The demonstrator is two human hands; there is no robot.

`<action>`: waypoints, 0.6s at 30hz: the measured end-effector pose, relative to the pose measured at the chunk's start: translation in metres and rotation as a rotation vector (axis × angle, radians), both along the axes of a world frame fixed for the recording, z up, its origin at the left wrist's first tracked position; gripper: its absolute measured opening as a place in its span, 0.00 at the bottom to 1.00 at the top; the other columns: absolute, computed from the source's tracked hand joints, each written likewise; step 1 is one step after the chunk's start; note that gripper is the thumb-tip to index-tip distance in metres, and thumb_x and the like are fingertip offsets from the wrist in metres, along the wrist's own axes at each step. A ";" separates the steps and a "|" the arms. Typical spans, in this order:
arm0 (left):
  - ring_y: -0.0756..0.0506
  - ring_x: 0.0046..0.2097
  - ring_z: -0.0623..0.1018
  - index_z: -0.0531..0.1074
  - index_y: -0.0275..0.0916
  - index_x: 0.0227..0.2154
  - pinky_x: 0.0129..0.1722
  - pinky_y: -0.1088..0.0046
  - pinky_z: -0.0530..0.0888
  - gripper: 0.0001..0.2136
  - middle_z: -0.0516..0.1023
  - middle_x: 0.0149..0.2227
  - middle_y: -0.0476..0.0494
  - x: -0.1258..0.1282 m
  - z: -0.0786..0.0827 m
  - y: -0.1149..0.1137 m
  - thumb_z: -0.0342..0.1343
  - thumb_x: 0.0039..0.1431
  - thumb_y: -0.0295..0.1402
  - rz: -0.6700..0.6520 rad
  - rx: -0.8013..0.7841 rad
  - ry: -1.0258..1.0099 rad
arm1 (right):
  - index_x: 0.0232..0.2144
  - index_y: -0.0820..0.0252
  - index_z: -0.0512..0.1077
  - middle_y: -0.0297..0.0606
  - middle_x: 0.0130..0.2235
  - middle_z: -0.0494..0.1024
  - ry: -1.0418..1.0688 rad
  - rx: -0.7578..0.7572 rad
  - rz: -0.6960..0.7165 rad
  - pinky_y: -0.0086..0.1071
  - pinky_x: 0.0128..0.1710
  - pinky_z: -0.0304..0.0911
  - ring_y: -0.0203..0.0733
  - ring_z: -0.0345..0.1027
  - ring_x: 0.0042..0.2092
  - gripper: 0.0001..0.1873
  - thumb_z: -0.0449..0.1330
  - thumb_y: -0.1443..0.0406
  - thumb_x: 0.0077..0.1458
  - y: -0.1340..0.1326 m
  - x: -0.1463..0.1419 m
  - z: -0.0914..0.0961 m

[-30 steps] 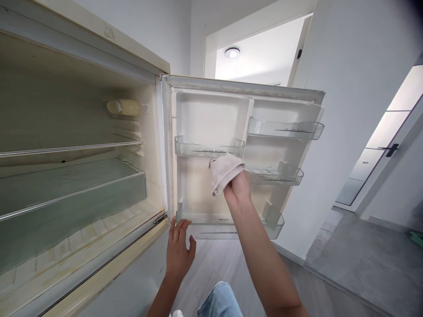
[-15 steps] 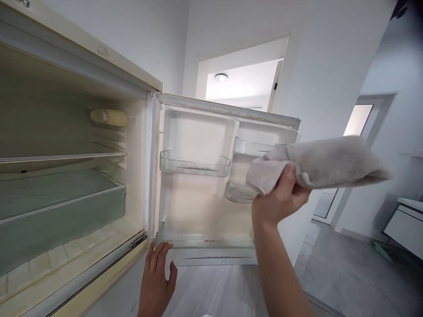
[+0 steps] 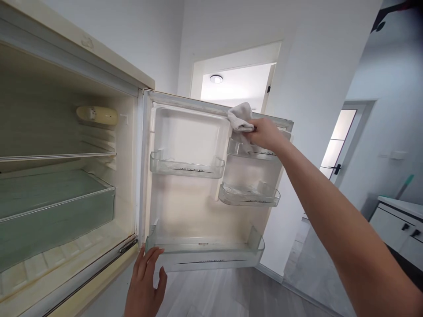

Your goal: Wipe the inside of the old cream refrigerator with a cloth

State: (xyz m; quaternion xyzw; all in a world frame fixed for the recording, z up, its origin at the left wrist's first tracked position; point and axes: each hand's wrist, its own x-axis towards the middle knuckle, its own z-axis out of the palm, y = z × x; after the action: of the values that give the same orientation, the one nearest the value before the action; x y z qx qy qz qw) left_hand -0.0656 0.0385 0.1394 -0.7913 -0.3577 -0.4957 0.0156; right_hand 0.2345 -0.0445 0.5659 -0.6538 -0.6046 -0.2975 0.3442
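A cream refrigerator door (image 3: 211,207) stands open, with its inner liner facing me. My right hand (image 3: 264,134) is shut on a bunched beige cloth (image 3: 240,118), pressing it to the upper right of the door liner, just above a clear plastic door shelf (image 3: 251,150). My left hand (image 3: 145,281) is low, its spread fingers touching the front of the bottom door bin (image 3: 205,256) near its left end. Two more clear bins (image 3: 187,168) sit on the door. The refrigerator interior (image 3: 59,132) lies to the left, holding a glass shelf and a clear drawer.
A white wall (image 3: 307,132) and a lit doorway (image 3: 236,88) stand behind the door. A white cabinet (image 3: 398,233) with black handles stands at the right. A glazed door (image 3: 337,145) with a black handle is beyond it. Grey flooring (image 3: 211,295) lies below.
My right hand has moved up and left from out beside the door, and the cloth, spread wide before, is now bunched against the door liner. My left hand stays near the bottom bin.
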 end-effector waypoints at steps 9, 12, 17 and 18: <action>0.36 0.63 0.62 0.63 0.47 0.52 0.48 0.50 0.77 0.17 0.71 0.51 0.41 0.001 0.002 0.000 0.48 0.59 0.33 -0.011 -0.015 -0.049 | 0.24 0.59 0.76 0.32 0.24 0.74 -0.056 -0.372 -0.091 0.33 0.32 0.59 0.35 0.62 0.26 0.08 0.59 0.73 0.42 0.014 0.010 0.011; 0.36 0.63 0.61 0.62 0.47 0.52 0.48 0.51 0.76 0.18 0.70 0.52 0.41 0.000 0.000 0.001 0.48 0.59 0.33 -0.017 -0.040 -0.024 | 0.30 0.57 0.79 0.38 0.32 0.78 -0.149 -0.493 -0.272 0.34 0.32 0.60 0.40 0.66 0.30 0.11 0.59 0.72 0.44 0.005 0.020 0.018; 0.36 0.64 0.58 0.62 0.46 0.52 0.50 0.50 0.74 0.17 0.70 0.52 0.41 0.002 0.001 0.001 0.48 0.59 0.33 -0.022 -0.042 0.006 | 0.44 0.52 0.77 0.43 0.42 0.77 -0.325 -0.460 -0.622 0.34 0.31 0.59 0.50 0.69 0.40 0.25 0.55 0.75 0.45 -0.023 0.041 0.020; 0.36 0.64 0.58 0.62 0.46 0.52 0.50 0.50 0.74 0.17 0.69 0.52 0.41 0.003 0.002 0.000 0.48 0.59 0.33 -0.021 -0.035 0.001 | 0.45 0.52 0.77 0.44 0.45 0.76 -0.339 -0.453 -0.629 0.35 0.32 0.60 0.51 0.69 0.42 0.25 0.55 0.74 0.45 -0.026 0.046 0.018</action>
State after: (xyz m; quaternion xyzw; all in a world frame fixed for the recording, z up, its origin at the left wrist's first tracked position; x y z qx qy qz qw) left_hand -0.0630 0.0384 0.1412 -0.7953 -0.3581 -0.4890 -0.0033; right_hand 0.2804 -0.0707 0.5837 -0.8075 -0.4740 -0.3506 -0.0200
